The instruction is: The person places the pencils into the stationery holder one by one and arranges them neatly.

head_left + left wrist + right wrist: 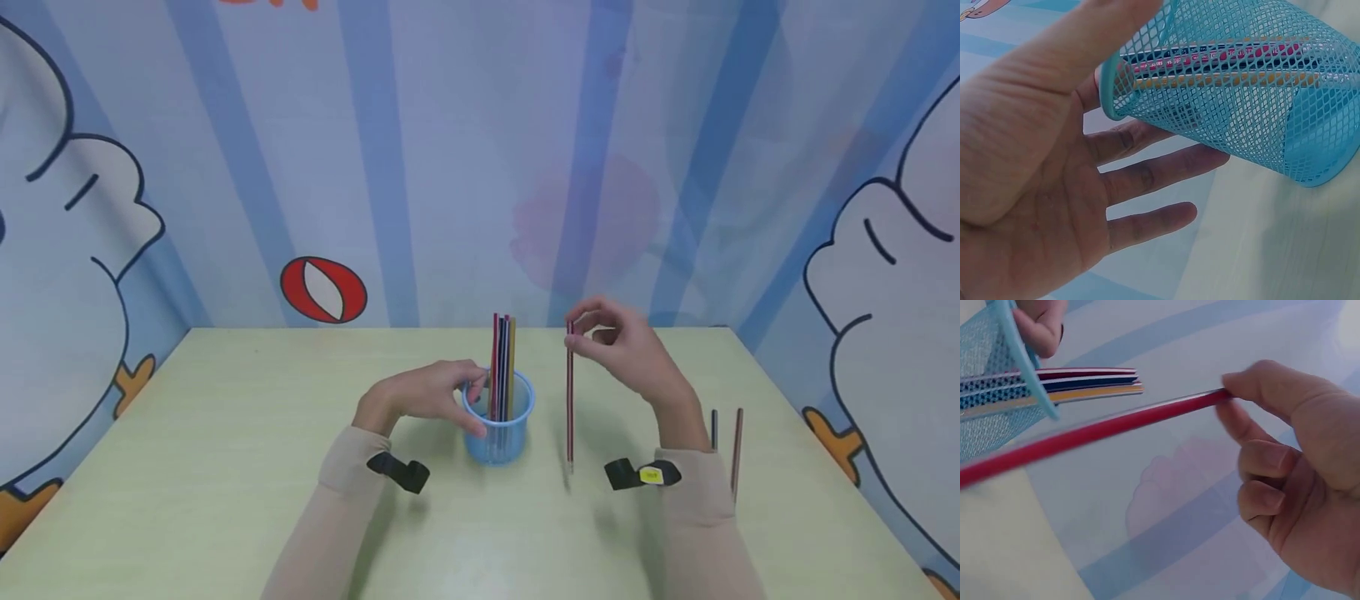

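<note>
Beige sleeves [318,546] reach over a pale counter [225,450] toward a blue mesh pencil cup [497,447]. At the cup's left, the left hand [423,393] holds its rim; right of the cup, the right hand [628,346] pinches a red-striped pencil [570,404], upright. Two more pencils [737,446] lie farther right. Left wrist view: the outer fingers spread loosely; several pencils [1222,59] sit inside the cup. Right wrist view: thumb and forefinger clamp the red-striped pencil's end. Filling the cup seems the step; next calls for raising the pencil's lower end over the rim.
</note>
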The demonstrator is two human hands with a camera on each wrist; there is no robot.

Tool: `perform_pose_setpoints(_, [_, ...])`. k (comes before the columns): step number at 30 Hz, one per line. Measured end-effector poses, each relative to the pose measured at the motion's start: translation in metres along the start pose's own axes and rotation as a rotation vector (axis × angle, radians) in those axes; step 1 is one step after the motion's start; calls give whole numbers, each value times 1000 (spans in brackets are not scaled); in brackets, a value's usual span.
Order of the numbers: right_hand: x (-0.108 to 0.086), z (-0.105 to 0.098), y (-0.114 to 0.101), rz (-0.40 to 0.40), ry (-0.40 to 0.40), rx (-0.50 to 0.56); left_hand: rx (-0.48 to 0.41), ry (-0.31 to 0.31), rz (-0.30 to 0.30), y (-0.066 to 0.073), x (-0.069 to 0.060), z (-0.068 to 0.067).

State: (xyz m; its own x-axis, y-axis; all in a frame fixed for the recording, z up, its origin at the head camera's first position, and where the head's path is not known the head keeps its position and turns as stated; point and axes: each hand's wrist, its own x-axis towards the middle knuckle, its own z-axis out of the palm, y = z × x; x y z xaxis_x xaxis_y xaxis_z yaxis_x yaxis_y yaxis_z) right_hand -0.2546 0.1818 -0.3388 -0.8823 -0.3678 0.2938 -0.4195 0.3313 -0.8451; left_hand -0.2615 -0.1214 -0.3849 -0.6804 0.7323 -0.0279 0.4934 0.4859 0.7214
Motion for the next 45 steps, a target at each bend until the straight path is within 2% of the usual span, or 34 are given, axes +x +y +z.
perform_pose_setpoints(5, [-3,-5,-4,-46,213,141,0,-1,-11,1,0,1])
perform_pose_setpoints(9, [-1,-2,-9,-96,329,242,11,-3,-29,3,-1,0])
perform_pose_setpoints(20, [5,14,-14,-239,479,266,18,-3,-37,3,1,2])
perform_pose_setpoints(24, [6,18,-13,-294,497,206,24,1,-34,3,1,2])
perform_pose_setpoints(27, [7,23,-10,-294,469,144,24,-3,-38,3,1,2])
perform_pose_setpoints(32, [11,35,-5,-217,387,71,21,-11,-41,3,1,1])
perform_pose_setpoints(34, [13,40,-3,-187,334,7,23,-11,-36,3,1,1])
perform_pose_setpoints(37, [16,47,0,-139,220,-78,19,-14,-33,3,1,0])
perform_pose_setpoints(42, [17,55,5,-28,-25,-114,11,-22,-21,5,1,0])
perform_pose_setpoints(45, [17,57,7,-17,-143,-145,7,-19,-17,6,0,0])
